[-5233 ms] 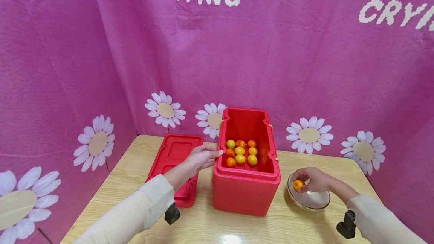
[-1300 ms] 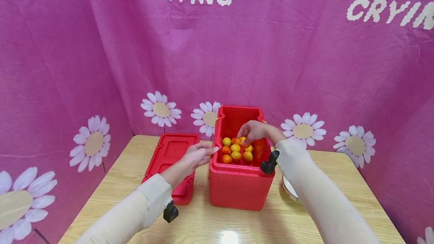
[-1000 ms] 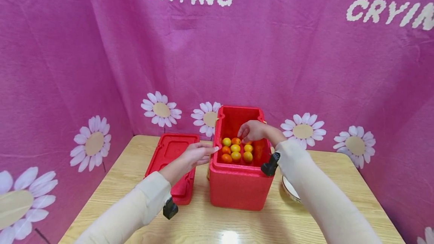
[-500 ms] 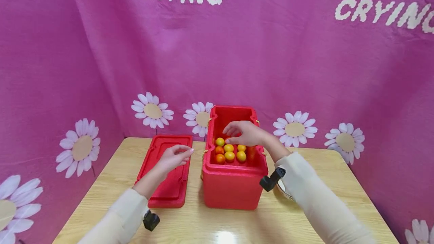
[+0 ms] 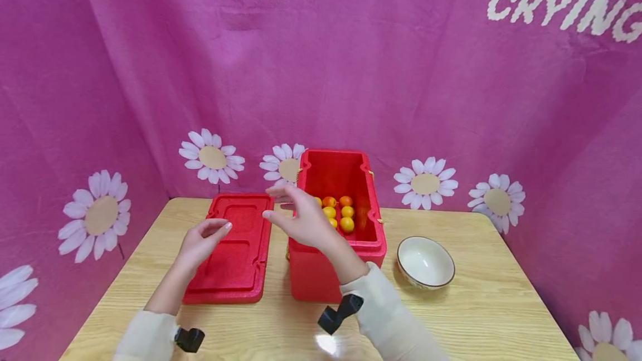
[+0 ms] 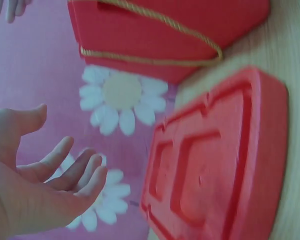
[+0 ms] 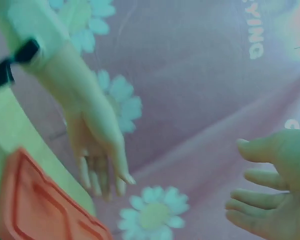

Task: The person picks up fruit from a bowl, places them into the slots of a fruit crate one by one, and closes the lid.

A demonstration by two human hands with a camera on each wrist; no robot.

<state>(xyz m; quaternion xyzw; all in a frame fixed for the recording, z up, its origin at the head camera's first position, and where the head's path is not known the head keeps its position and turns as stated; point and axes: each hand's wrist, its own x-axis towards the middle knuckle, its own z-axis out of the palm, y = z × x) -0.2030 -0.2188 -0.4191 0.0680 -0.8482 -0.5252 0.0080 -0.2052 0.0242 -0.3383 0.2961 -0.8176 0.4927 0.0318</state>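
My left hand hovers over the near part of a red foam lid, fingers loosely bent and holding nothing. In the left wrist view this hand shows a bare palm, and the lid lies flat beside it. My right hand is in the air between the lid and the left rim of a red foam box, with nothing in its fingers. Several small round yellow and orange fruits sit inside the box, some hidden behind the right hand. The right wrist view shows the right hand with its fingers apart.
A white bowl with a dark rim stands right of the box. Yellow rope handles hang on the box's side. Pink cloth printed with daisies closes off the back and sides of the wooden table.
The right hand carried an orange fruit from the bowl into the box, let go and moved left out of it. The left hand left the box's rim and moved over the lid.
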